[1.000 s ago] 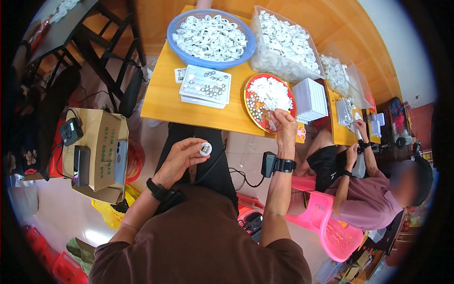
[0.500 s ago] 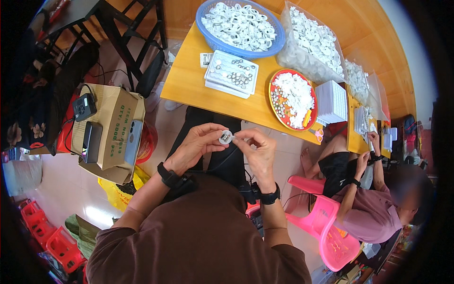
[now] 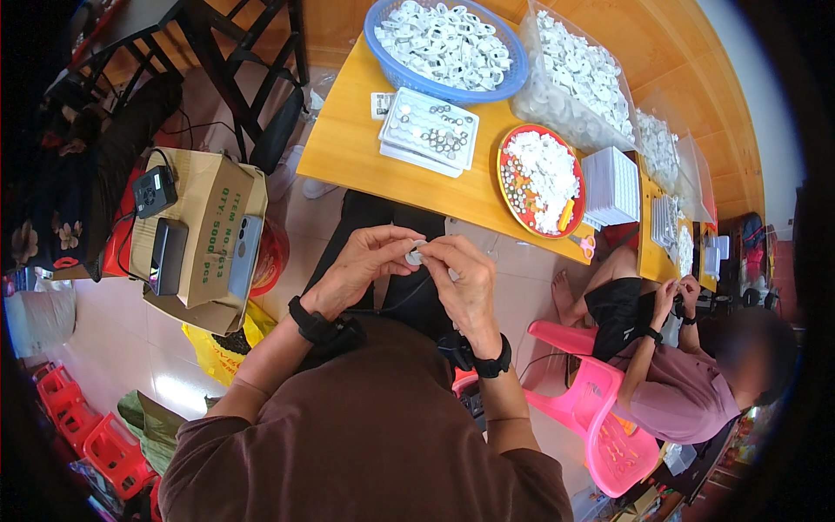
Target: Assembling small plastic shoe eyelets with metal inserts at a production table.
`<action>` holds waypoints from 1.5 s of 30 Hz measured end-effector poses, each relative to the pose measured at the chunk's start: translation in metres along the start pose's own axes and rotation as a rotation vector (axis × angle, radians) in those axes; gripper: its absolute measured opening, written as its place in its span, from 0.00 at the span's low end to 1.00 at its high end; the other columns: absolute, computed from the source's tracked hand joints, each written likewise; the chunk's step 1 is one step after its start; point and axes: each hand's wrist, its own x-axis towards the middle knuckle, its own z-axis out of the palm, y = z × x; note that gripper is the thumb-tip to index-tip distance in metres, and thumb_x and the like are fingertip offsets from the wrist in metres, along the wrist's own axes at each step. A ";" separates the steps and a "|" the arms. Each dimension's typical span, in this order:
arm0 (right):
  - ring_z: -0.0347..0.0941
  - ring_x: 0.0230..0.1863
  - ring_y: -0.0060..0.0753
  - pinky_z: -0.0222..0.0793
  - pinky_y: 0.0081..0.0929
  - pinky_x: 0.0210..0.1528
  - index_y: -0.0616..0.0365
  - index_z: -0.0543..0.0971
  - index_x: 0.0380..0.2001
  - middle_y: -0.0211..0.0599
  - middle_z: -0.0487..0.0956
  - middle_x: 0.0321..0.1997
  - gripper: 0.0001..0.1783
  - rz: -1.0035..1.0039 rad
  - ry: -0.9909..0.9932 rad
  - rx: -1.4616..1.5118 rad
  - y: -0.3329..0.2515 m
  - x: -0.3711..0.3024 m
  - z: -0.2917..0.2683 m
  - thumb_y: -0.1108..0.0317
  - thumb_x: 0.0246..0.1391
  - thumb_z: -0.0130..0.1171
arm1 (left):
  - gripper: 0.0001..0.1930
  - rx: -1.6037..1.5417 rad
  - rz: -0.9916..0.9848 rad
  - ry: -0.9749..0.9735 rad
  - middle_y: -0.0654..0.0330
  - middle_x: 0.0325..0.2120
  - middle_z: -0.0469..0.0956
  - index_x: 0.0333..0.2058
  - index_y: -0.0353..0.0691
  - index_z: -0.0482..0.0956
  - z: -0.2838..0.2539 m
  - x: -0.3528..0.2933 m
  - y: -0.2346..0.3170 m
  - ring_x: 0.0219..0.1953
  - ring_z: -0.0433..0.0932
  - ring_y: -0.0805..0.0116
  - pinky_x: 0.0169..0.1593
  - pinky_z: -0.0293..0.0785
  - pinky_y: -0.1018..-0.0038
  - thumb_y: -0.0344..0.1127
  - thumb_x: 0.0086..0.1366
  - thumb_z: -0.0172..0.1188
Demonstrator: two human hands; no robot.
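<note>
White plastic, a small round piece (image 3: 411, 258), sits between the two bare hands of a seated person in a brown shirt (image 3: 365, 426), held above the dark-clad lap and short of the near edge of a yellow wooden worktop (image 3: 344, 152). From where I stand, the piece lies right at the fingertips of both hands, so neither is nearer: the left hand (image 3: 370, 261) meets it from the left, the right hand (image 3: 465, 278) from the right. It is round, and I can make out no long axis, as fingers cover much of it. The left hand pinches it between thumb and forefinger, the other fingers curled loosely behind. The right hand's thumb and fingertips are drawn together in a pinch at its right side; whether they also grip some smaller part, I cannot tell. Beyond the hands and to the right, nearer the right hand, a red plate (image 3: 524, 217) on the worktop bears a heap of small white parts (image 3: 546, 165). Straight ahead is a white tray (image 3: 400, 130) dotted with round metallic pieces (image 3: 445, 137), with a blue basket (image 3: 444, 96) of white items just behind it
</note>
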 end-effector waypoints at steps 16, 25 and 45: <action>0.74 0.25 0.38 0.69 0.26 0.26 0.62 0.76 0.24 0.40 0.75 0.24 0.05 0.006 0.069 -0.018 0.000 -0.003 0.003 0.82 0.41 0.58 | 0.13 0.059 0.022 0.010 0.59 0.36 0.76 0.44 0.34 0.75 0.004 -0.002 0.001 0.37 0.77 0.74 0.41 0.76 0.80 0.34 0.64 0.53; 0.74 0.24 0.39 0.68 0.26 0.25 0.62 0.76 0.23 0.39 0.74 0.23 0.05 0.019 0.003 -0.002 0.002 -0.004 -0.001 0.82 0.40 0.58 | 0.12 0.066 0.017 0.014 0.58 0.36 0.76 0.43 0.33 0.75 0.005 -0.003 -0.002 0.36 0.77 0.76 0.40 0.77 0.80 0.34 0.64 0.53; 0.71 0.30 0.37 0.66 0.30 0.31 0.57 0.76 0.28 0.34 0.75 0.24 0.11 -0.192 0.115 -0.247 0.006 -0.013 0.016 0.81 0.37 0.59 | 0.12 0.082 0.016 -0.049 0.61 0.38 0.75 0.44 0.35 0.73 0.007 -0.003 -0.003 0.39 0.75 0.76 0.43 0.74 0.79 0.31 0.62 0.54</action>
